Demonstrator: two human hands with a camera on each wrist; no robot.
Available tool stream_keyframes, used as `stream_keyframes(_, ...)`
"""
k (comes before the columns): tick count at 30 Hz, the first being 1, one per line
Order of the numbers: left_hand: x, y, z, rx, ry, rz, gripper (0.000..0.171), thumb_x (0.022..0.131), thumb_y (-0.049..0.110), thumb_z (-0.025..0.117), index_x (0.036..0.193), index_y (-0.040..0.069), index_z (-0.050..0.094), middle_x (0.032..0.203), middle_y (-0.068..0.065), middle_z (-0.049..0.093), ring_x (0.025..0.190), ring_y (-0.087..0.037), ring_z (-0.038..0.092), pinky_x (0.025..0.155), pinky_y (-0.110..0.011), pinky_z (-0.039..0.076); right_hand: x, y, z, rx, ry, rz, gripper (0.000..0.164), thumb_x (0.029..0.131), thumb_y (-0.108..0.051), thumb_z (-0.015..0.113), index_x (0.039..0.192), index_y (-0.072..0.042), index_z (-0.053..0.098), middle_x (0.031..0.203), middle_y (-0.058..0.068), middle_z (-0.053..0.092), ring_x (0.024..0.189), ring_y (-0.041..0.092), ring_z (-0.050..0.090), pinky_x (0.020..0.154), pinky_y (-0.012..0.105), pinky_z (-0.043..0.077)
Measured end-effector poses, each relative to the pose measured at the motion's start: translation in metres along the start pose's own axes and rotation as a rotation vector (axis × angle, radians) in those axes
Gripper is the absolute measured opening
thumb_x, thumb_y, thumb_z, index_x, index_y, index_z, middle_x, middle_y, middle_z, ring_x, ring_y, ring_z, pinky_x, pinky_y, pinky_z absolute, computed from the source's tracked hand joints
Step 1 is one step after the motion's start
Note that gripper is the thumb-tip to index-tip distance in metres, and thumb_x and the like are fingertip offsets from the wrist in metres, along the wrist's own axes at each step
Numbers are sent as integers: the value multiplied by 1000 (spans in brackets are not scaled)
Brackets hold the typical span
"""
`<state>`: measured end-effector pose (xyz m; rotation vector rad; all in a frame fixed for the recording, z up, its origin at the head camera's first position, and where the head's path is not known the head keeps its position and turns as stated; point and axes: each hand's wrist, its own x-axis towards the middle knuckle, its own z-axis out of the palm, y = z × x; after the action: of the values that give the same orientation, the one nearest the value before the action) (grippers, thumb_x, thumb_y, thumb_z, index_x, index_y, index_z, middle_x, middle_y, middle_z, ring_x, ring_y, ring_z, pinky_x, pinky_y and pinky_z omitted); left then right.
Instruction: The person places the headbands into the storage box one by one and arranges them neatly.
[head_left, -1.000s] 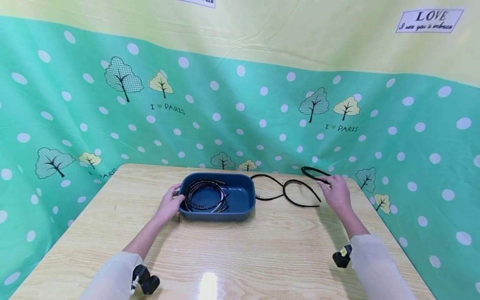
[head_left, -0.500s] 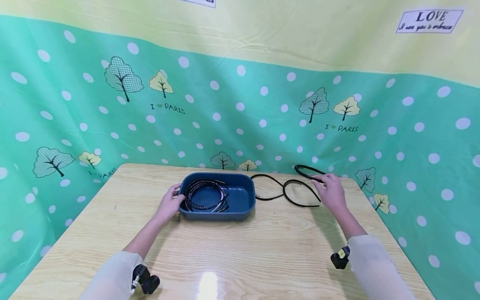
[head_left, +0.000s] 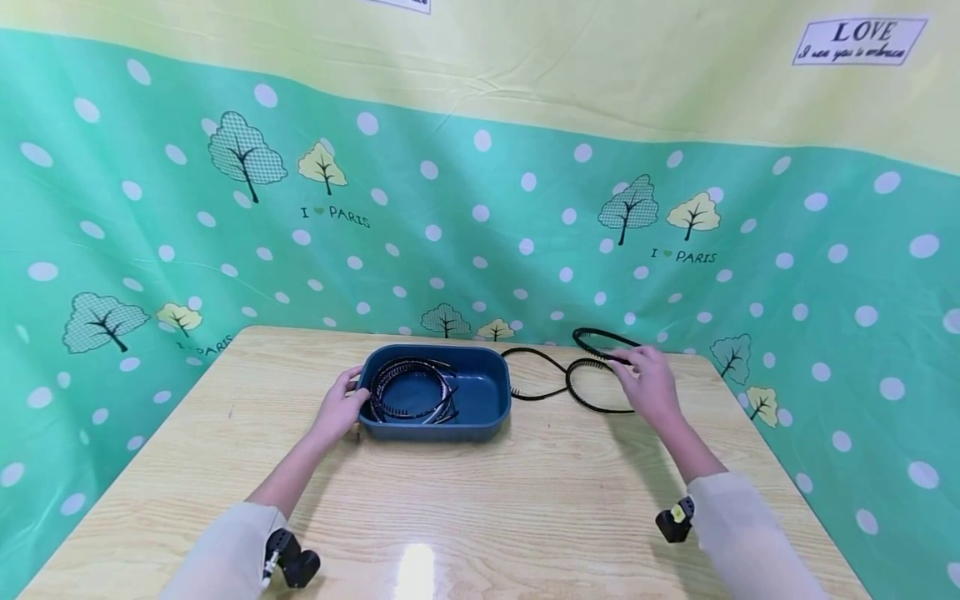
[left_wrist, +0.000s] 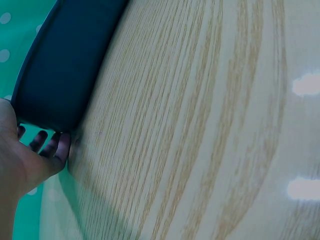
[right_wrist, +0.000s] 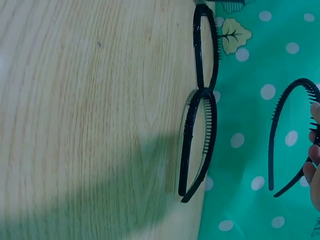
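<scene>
A dark blue plastic bin [head_left: 435,433] stands at the table's far side, with several headbands [head_left: 377,390] stacked in its left part. My left hand [head_left: 339,410] grips the bin's left end, thumb at the rim; the left wrist view has the fingers [left_wrist: 62,147] against the end wall. Raised above the table's back right, a black toothed headband [right_wrist: 271,150] is pinched by my right hand [head_left: 651,385]. Below it lies a second black headband [right_wrist: 186,150], partly hidden by that hand in the head view. Another headband [head_left: 536,398] lies between that one and the bin.
The light wood table [head_left: 480,500] ends just behind the bin, where a green and yellow printed curtain [head_left: 480,250] hangs. More curtain runs along both sides. A black wrist camera [head_left: 292,560] sits on each sleeve.
My right hand has moved left with the headband it holds, from beyond the loose headband to over its right end. My left hand and the bin have stayed still.
</scene>
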<state>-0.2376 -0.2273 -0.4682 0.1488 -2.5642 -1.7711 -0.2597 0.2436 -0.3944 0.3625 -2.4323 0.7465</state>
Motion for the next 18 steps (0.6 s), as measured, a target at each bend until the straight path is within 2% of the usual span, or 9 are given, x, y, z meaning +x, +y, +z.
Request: stream_keyframes(18, 0, 0, -1, -4, -3, 0, 51, 96, 12, 39, 145, 6, 29, 133, -27, 45, 115, -37, 52, 85, -31, 49, -1, -20, 16, 40, 51, -118, 16, 78, -9, 73, 93, -3, 73, 83, 13, 59, 75, 23, 51, 62, 33, 43)
